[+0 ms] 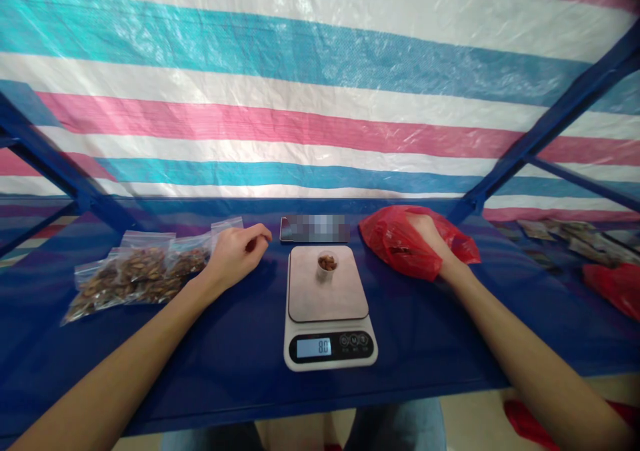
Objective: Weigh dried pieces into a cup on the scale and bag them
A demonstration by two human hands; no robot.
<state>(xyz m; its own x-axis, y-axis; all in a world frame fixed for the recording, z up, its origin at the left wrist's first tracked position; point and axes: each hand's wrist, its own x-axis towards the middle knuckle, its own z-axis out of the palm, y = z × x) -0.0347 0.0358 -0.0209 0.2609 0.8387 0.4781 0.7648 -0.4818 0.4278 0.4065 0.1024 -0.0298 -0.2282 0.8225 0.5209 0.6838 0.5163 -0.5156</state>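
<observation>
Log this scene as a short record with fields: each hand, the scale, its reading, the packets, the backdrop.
Left hand: left hand loosely curled beside the packets; contents unclear
Right hand: right hand inside a crumpled red plastic bag; grip hidden
Scale: white digital scale bearing a small clear cup of brown pieces
Reading: 8.0
Packets: clear plastic zip bags of brown pieces, left of scale
Backdrop: striped plastic sheet

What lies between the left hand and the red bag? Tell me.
In the head view, the scale, bearing a small cup, with a flat device just beyond it.
</observation>
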